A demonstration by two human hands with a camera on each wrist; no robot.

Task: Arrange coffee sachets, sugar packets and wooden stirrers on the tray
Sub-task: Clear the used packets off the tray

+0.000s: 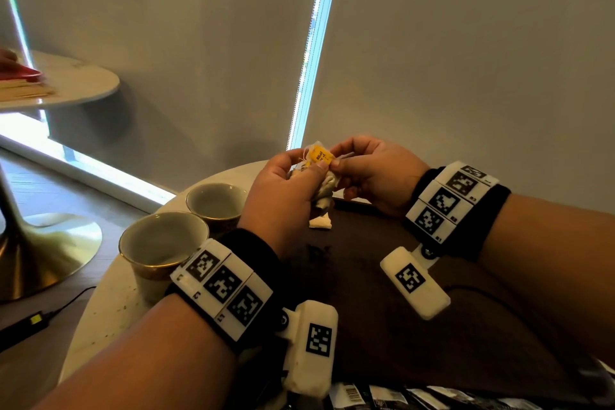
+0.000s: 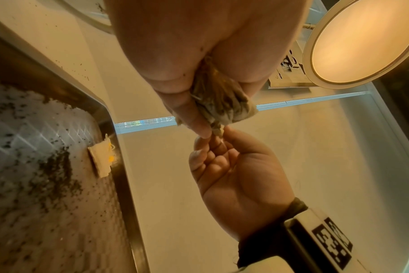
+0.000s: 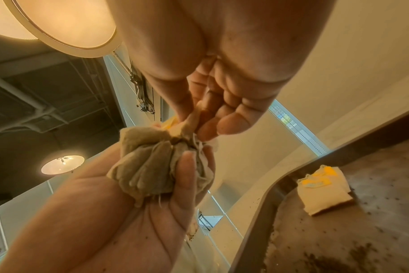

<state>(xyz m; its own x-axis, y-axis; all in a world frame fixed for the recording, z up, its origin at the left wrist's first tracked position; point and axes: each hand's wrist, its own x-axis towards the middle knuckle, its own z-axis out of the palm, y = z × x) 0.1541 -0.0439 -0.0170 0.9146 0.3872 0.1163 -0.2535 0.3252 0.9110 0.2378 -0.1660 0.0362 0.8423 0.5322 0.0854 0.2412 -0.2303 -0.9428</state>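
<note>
My left hand (image 1: 293, 183) grips a crumpled bundle of beige tea bags (image 1: 327, 188) above the far edge of the dark brown tray (image 1: 382, 276). My right hand (image 1: 349, 161) pinches the top of the bundle beside a yellow tag (image 1: 320, 155). The left wrist view shows the bundle (image 2: 220, 99) squeezed in the left fingers, with the right hand (image 2: 222, 147) pinching its tip. One more tea bag (image 1: 320, 221) lies flat on the tray near its far rim, seen also as a tea bag (image 3: 322, 192) with yellow tags. Dark granules are scattered over the tray floor (image 2: 47, 166).
Two empty gold-rimmed cups (image 1: 216, 203) (image 1: 163, 240) stand on the white round table left of the tray. Black sachets (image 1: 416, 398) lie at the near edge. Another round table (image 1: 76, 80) stands far left, and a power adapter (image 1: 30, 321) lies on the floor.
</note>
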